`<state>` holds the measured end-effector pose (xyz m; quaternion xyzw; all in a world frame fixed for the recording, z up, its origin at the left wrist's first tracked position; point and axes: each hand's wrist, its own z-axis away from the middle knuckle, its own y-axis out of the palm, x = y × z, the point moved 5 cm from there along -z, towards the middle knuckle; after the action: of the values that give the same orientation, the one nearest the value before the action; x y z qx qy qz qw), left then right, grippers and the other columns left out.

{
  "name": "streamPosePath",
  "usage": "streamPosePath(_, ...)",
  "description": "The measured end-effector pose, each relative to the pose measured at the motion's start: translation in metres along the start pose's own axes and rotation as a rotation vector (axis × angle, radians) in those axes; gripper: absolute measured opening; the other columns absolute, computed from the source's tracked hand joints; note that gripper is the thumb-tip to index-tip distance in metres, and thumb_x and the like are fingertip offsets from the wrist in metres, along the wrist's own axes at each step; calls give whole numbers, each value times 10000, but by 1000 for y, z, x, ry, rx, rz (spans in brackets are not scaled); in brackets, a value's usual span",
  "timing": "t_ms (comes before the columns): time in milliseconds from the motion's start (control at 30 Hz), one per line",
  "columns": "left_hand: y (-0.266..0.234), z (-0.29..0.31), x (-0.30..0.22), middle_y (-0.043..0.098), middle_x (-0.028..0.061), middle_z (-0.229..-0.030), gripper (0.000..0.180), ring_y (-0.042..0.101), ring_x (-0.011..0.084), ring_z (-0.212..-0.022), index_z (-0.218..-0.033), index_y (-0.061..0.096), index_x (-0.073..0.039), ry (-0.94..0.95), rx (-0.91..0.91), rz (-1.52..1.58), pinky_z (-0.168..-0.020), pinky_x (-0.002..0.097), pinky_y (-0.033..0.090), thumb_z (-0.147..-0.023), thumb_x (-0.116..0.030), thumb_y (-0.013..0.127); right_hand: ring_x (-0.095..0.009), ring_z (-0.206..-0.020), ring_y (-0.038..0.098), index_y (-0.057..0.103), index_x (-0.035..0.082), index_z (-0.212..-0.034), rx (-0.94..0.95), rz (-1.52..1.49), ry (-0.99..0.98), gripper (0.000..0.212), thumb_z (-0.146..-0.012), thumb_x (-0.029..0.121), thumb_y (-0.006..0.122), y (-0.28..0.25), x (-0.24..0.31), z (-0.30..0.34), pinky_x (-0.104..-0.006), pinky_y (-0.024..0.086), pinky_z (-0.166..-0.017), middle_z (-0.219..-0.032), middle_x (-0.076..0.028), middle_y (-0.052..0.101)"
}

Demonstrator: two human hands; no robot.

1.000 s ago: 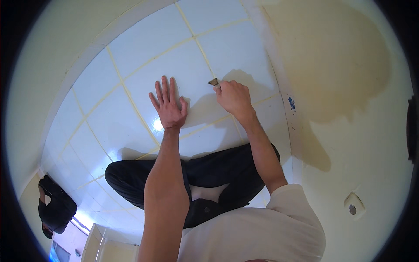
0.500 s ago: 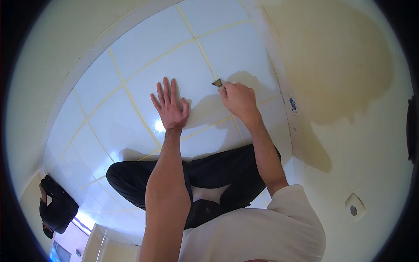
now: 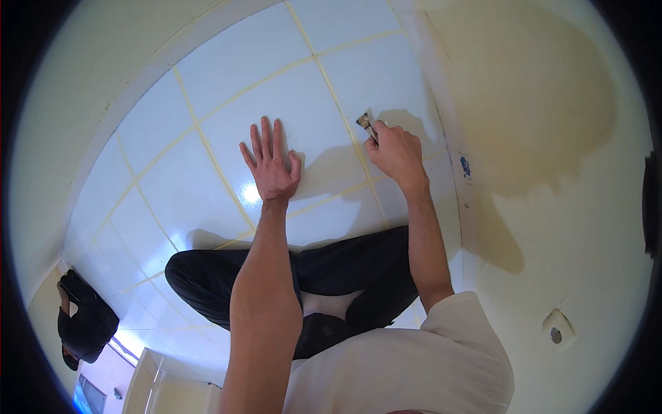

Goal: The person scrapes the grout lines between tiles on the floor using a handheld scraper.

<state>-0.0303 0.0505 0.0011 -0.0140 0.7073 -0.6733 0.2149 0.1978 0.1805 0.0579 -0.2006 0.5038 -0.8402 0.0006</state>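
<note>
My left hand (image 3: 274, 165) rests flat on the white floor tiles (image 3: 331, 186), fingers spread, holding nothing. My right hand (image 3: 396, 152) is wrapped round the handle of a small putty knife (image 3: 364, 121), whose blade points up and left over a tile. Just left of that blade runs a yellowish grout line (image 3: 341, 107). Whether the blade touches the tile I cannot tell. My fingers hide most of the handle. My crossed legs in black trousers (image 3: 358, 259) lie close behind both hands.
On the right rises a cream wall (image 3: 510, 228) with a brownish stain (image 3: 531, 90), a blue mark (image 3: 465, 165) near its base and a small square fitting (image 3: 557, 331). Another wall (image 3: 117, 76) curves along the left. At the lower left is another person in dark clothes (image 3: 88, 314).
My right hand has moved right and slightly up with the putty knife, taking the blade off the grout line. My left hand stays on the tile.
</note>
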Motion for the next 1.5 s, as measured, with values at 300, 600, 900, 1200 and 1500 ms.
streamPosePath(300, 0, 0, 0, 213, 71, -1753, 757, 140, 332, -1624, -1654, 332, -179, -4, 11, -5, -1289, 636, 43, -933, -296, 532, -405, -776, 721, 751, 23, -885, 136, -7, 22, 244, -863, 248, 660, 3, 1, 1, -513, 558, -747, -801, -197, 729)
streamPosePath(600, -1, 0, -1, 215, 72, -1752, 759, 139, 332, -1624, -1656, 327, -178, -3, 8, -2, -1289, 636, 39, -935, -304, 529, -393, -727, 689, 710, 44, -828, 8, -40, -25, 238, -898, 267, 671, 8, 3, -4, -500, 527, -671, -740, -165, 700)
streamPosePath(900, 0, 0, -2, 220, 74, -1751, 759, 147, 336, -1622, -1654, 329, -176, 4, -3, 12, -1285, 642, 41, -933, -298, 531, -388, -717, 693, 714, 46, -832, -6, 2, -52, 222, -901, 253, 677, 10, 8, 0, -496, 530, -667, -748, -160, 705)
streamPosePath(1200, -2, -1, 1, 217, 76, -1752, 754, 151, 341, -1621, -1655, 330, -177, 4, -2, -3, -1285, 640, 47, -936, -294, 528, -385, -759, 723, 744, 23, -850, 66, 57, -42, 210, -876, 220, 676, 12, 10, 1, -501, 558, -696, -798, -194, 731)
streamPosePath(1500, -1, 1, -1, 213, 71, -1753, 759, 140, 335, -1624, -1659, 319, -180, 5, 10, -13, -1289, 633, 43, -939, -303, 523, -380, -758, 727, 747, 29, -857, -33, 16, -56, 199, -868, 221, 694, 14, 13, -3, -504, 559, -692, -781, -185, 726)
